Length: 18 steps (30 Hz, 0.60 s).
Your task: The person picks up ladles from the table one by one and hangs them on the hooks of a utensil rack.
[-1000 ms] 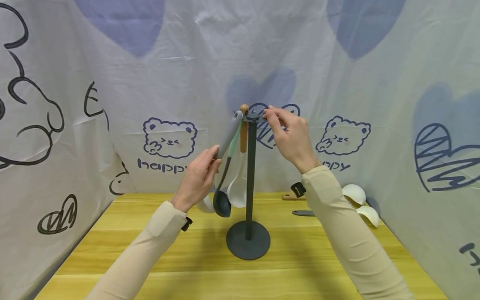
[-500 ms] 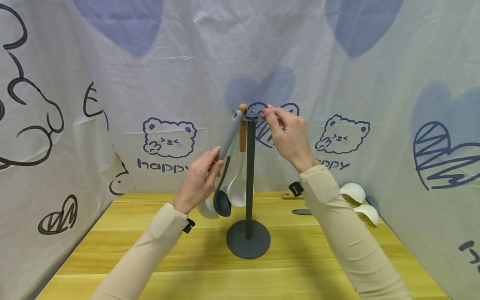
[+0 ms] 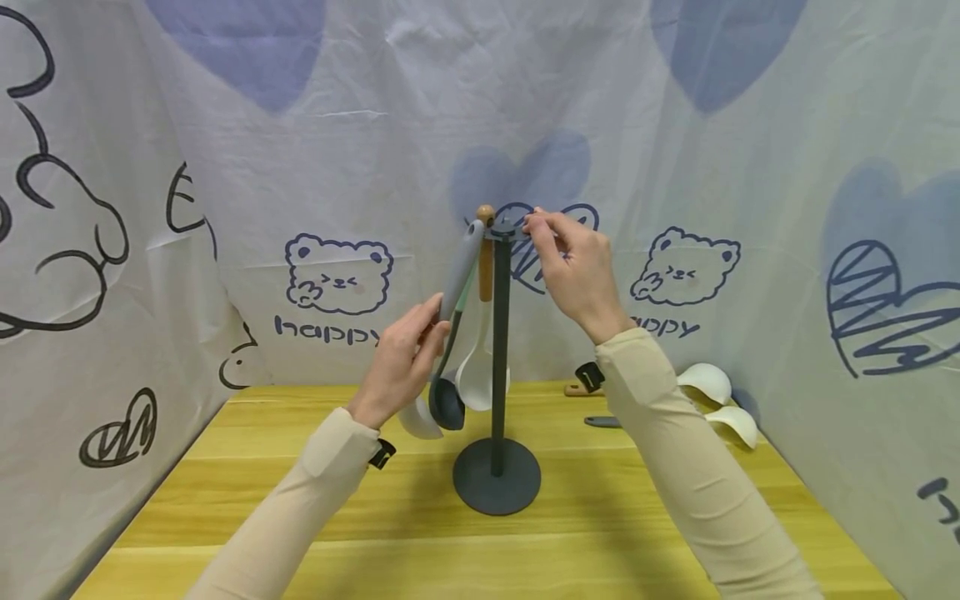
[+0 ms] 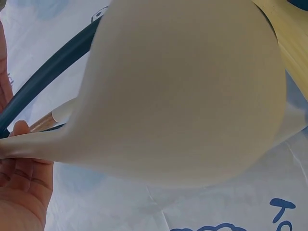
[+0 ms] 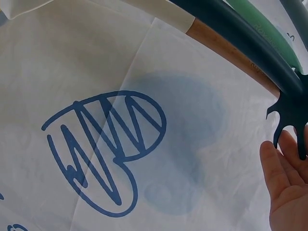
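Note:
A dark utensil stand rises from its round base, with a hooked ring at the top. My left hand grips a kitchen utensil by its grey handle. Its broad pale head hangs below the hand and fills much of the left wrist view. The handle's holed end is beside the ring; whether it sits on a hook cannot be told. My right hand pinches the ring's right edge, near the hooks. A green-handled dark ladle and a wooden-handled white ladle hang from the stand.
On the wooden table, two white-headed utensils lie at the right, partly behind the right sleeve. A brown handle end and a grey handle end show there. A printed cloth hangs behind and at both sides.
The grey-handled utensil has shifted slightly right and its pale head has swung lower. My right hand stays at the ring. The whole view has shifted a little.

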Tool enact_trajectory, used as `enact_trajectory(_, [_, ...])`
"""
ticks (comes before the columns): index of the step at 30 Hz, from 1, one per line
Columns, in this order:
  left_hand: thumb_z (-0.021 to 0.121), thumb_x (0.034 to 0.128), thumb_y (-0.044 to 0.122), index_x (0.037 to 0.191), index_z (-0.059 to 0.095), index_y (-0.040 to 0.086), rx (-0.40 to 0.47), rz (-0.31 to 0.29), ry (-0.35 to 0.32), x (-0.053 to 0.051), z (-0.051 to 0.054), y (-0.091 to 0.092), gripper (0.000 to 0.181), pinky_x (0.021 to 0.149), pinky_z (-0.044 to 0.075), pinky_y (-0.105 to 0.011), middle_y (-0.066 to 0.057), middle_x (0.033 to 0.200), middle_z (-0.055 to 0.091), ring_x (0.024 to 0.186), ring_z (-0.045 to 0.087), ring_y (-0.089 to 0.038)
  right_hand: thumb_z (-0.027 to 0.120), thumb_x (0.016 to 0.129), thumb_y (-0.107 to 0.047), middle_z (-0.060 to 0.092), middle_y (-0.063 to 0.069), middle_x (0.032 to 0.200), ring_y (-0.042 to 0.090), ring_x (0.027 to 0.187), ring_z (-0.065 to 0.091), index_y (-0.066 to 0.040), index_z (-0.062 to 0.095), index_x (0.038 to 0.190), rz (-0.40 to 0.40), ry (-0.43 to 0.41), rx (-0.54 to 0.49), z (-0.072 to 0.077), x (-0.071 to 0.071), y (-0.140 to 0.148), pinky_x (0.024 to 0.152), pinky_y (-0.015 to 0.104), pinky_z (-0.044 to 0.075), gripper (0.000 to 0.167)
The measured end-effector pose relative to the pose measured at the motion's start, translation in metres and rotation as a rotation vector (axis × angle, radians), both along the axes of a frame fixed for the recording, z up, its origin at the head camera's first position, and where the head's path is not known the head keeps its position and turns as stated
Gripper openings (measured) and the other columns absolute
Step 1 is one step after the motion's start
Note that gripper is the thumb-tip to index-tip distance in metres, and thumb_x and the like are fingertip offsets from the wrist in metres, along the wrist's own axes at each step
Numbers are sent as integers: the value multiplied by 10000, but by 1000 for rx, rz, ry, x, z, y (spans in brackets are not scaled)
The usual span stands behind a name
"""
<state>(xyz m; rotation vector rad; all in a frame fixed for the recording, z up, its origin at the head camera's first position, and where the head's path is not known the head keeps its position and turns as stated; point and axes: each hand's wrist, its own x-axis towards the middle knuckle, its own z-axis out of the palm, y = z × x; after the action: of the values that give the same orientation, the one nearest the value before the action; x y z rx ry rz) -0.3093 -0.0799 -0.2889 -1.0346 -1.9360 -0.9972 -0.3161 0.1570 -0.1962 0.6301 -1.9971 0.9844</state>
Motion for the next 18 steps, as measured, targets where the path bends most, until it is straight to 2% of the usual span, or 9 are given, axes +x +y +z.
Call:
enact_trajectory(8, [535,993,34,1274,560,-20,7,-12,-18,-1,-1,2,287,559,461,-209,-64,778,548,664,514,-106,442,1040,-293,630,101,1332,253,1133,647,-47,701,1108,-7,-7,1,0,0,0,911,396,550,364])
enact_trajectory(18, [517,1009,70,1228,571,9,-27,12,-36,-1,-3,4,234,541,446,-225,-39,770,525,657,496,-106,447,1038,-302,632,96,1329,253,1106,656,-53,703,1101,-12,-3,-2,1,1,-1,897,397,553,363])
